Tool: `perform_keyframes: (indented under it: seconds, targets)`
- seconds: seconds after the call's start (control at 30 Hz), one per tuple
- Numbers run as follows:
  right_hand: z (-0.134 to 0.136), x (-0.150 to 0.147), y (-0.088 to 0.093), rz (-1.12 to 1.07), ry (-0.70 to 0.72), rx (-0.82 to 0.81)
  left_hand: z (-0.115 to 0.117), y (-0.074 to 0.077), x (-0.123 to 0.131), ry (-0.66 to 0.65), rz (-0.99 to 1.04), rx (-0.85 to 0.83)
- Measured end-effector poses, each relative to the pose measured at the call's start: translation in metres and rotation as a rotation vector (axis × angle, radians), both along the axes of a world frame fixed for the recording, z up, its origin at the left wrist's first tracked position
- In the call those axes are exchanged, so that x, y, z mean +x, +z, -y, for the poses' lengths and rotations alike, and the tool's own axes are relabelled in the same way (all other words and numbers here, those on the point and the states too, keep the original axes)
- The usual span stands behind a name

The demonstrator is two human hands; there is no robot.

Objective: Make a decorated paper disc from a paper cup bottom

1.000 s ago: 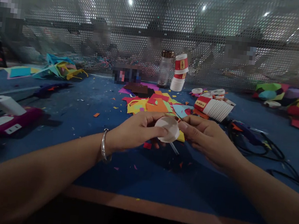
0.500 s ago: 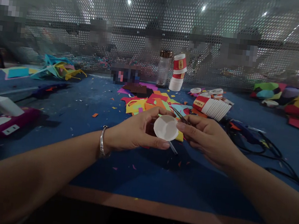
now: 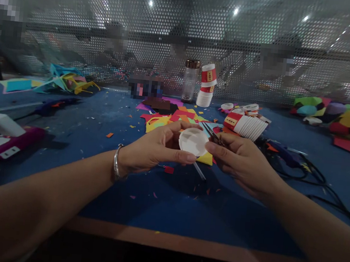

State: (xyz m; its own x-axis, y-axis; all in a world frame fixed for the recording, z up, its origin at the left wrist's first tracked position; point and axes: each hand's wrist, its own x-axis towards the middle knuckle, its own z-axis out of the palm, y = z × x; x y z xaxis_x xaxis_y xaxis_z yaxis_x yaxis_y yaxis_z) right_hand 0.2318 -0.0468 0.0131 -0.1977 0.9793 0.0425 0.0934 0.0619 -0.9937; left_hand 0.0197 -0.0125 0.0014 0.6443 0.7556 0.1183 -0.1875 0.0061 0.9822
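Note:
My left hand (image 3: 157, 148) pinches a shallow white paper cup bottom (image 3: 193, 142) between thumb and fingers, its round face turned up towards me. In my right hand (image 3: 240, 161) is a pair of scissors (image 3: 210, 131), the slim blades pointing up and left past the disc's far side. The scissor handles are mostly hidden by the fingers. My right thumb also touches the disc's right rim. Below the disc, a clear glue stick (image 3: 200, 171) lies on the blue table. Coloured paper sheets (image 3: 181, 114) are spread just behind both hands.
Stacked paper cups (image 3: 250, 125) lie at the right, with cut white rings (image 3: 250, 108) behind. More cups (image 3: 207, 84) stand beside a glass bottle (image 3: 190, 80). A glue gun (image 3: 285, 153) with black cable lies right; a purple power strip (image 3: 9, 143) sits left. Mesh panel (image 3: 162, 17) behind.
The white cup bottom has tilted flatter and moved slightly left and up with both hands. The scissor blades show more plainly now. The whole view has shifted slightly.

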Motion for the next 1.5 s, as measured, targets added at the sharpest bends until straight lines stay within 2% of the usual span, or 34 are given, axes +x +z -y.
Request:
perform_keyframes:
  seconds: [0.13,0.2,0.33,0.4,0.53,0.7,0.8,1.0,1.2,1.4,1.5]
  targets:
    - [-0.001,0.001,-0.001,0.009,0.007,0.004,-0.001,0.000,0.000,-0.011,-0.007,0.035]
    - [0.000,0.001,-0.001,0.042,0.000,0.054,-0.002,-0.001,0.000,0.018,-0.012,0.117]
    - [0.000,0.004,0.000,0.193,-0.046,0.208,-0.002,-0.006,-0.001,0.166,-0.091,0.373]
    - [0.000,0.005,-0.001,0.259,-0.056,0.237,-0.002,-0.007,-0.001,0.222,-0.113,0.412]
    - [0.000,0.004,-0.002,0.252,-0.015,0.188,-0.002,-0.005,0.001,0.211,-0.087,0.343]
    - [0.000,0.001,-0.002,0.122,0.053,0.081,0.005,-0.002,0.006,0.094,-0.022,0.201]
    - [0.000,0.000,-0.002,0.107,0.067,0.080,0.009,-0.002,0.007,0.035,-0.024,0.124]
    - [-0.001,0.003,-0.006,0.141,0.074,0.073,0.013,-0.002,0.008,0.015,0.013,0.058]
    - [0.001,0.001,-0.001,0.258,0.042,0.205,0.013,0.004,0.007,0.108,0.006,0.058]
    - [0.000,0.006,0.000,0.420,-0.065,0.344,0.012,0.003,0.005,0.018,-0.079,-0.012]
    - [0.000,0.008,-0.001,0.484,-0.089,0.376,0.008,-0.001,0.003,-0.014,-0.162,0.031]
